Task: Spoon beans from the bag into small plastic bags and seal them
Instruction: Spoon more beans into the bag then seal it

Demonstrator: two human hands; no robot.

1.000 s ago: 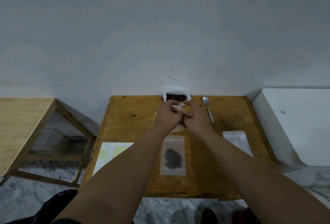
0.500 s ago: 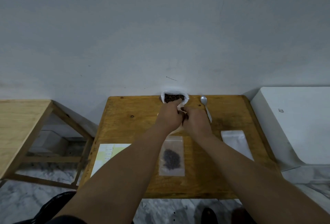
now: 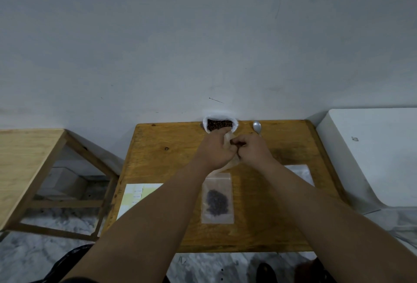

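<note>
The grip of the left hand (image 3: 214,150) and of the right hand (image 3: 253,152) is clamped, fingers curled, on the top of a small clear bag (image 3: 228,141) over the bench (image 3: 167,147), just before the open bag of beans (image 3: 220,125) at the far edge. A label sheet (image 3: 135,197) lies left, its writing too small to read. A filled bag (image 3: 217,199) lies flat nearer the person, empty bags (image 3: 301,173) to its right, a spoon (image 3: 257,127) beside the bag of beans

A worn wooden table (image 3: 158,147) stands against a plain grey-white wall (image 3: 203,34) in dim, even light. Left of it sits a paler wooden table (image 3: 22,154), and right of it a white box-like unit (image 3: 372,147). Grey marbled floor (image 3: 33,258) lies beneath.
</note>
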